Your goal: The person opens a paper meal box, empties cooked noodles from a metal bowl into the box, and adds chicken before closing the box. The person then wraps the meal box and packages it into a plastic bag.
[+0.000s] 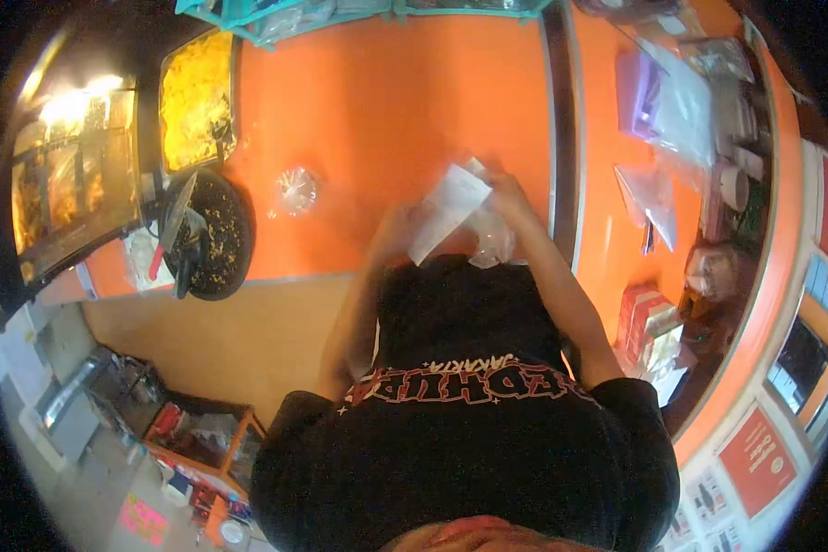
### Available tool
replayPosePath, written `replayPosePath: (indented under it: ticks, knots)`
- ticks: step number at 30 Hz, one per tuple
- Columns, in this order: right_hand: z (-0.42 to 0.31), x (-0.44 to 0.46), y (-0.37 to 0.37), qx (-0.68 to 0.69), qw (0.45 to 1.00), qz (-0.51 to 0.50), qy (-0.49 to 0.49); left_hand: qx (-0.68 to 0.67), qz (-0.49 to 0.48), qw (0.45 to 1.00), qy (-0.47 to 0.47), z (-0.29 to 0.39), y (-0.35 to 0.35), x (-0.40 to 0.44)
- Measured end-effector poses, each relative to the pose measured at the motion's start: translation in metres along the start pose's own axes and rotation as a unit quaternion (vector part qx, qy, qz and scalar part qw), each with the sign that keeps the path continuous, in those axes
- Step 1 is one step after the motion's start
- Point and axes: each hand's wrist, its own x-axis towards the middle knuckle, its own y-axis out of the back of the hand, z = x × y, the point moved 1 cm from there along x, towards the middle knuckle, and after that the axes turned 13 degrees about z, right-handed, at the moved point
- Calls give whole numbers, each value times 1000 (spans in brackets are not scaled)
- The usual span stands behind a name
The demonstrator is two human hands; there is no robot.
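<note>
A white paper sheet or flat packet (451, 207) is held above the orange counter, close to my chest. My right hand (508, 195) grips its upper right edge with the fingers closed. My left hand (394, 228) is by the paper's left side, smeared by motion, so its fingers cannot be made out. Crumpled clear plastic (495, 241) hangs just below the paper, near my right wrist. A small clear plastic bundle (297, 190) rests on the counter to the left of my hands.
At left, a knife with a red handle (179, 213) lies over a round black pan (225, 235) with crumbs, below a yellow-filled tray (196, 101). Teal baskets (294, 23) line the far edge. Plastic packs (676, 101) and a red-white box (644, 322) sit at right.
</note>
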Motion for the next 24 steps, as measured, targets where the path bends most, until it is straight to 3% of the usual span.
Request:
replayPosePath:
  ticks: [2, 3, 5, 6, 7, 9, 11, 12, 15, 18, 20, 22, 24]
  knots:
    - [-8, 0, 6, 82, 994, -12, -74, 67, -21, 997, 29, -4, -13, 6]
    - [-11, -1, 7, 125, 989, -21, -71, 121, -74, 989, 32, -7, -13, 11]
    - [-12, -4, 7, 210, 975, -36, -65, 96, -46, 994, 21, -16, -14, 7]
    - [-10, -6, 3, 178, 983, -45, -15, 82, -35, 996, 14, -21, -16, 3]
    - [-5, -6, 0, 142, 988, -49, 33, 140, -47, 989, -24, -38, -17, 5]
    - [-8, -18, 1, -40, 992, 50, 110, 241, -56, 960, -132, -90, -27, 19]
    - [8, -17, -6, -51, 975, 86, 200, 317, 1, 908, -275, -195, -33, 30]
    - [9, -21, -10, -53, 974, 107, 192, 346, 35, 873, -341, -236, -31, 39]
    - [20, -43, -13, -90, 961, 146, 215, 164, 77, 977, -111, -30, -15, 18]
    - [48, -48, -17, -123, 947, 85, 283, 171, 125, 951, -223, 82, -49, 31]
    - [69, -50, -21, -117, 942, 82, 305, 118, 9, 936, -332, 126, -111, 38]
    - [86, -54, -20, -120, 935, 78, 324, 45, -135, 886, -440, 185, -184, 25]
    - [91, -64, -13, -110, 934, 88, 328, 170, -240, 765, -574, 191, -282, 30]
